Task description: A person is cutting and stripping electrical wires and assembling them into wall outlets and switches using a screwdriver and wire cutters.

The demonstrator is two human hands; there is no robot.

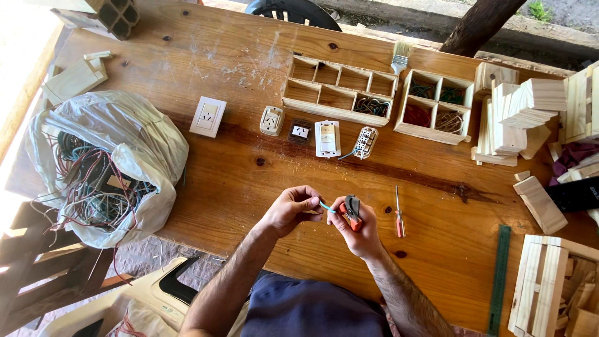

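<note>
At the bench's (206, 181) left edge a crumpled plastic bag (150, 143) spills tangled wires. Near the front edge, the left hand (292, 209) pinches a thin light-blue wire (326, 207); the right hand (355, 228) grips orange-handled pliers (352, 211) touching it. Just right lies a slim red-handled screwdriver (399, 215), then a flat green ruler (500, 274).

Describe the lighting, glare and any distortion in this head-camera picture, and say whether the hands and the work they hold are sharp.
Head view: daylight washes out the left edge beside the plastic bag of wires; the wooden table is evenly lit, with soft shadows; the table edges bow, a wide-angle effect; the left hand, right hand, light blue wire and orange-handled pliers are sharp.
</note>
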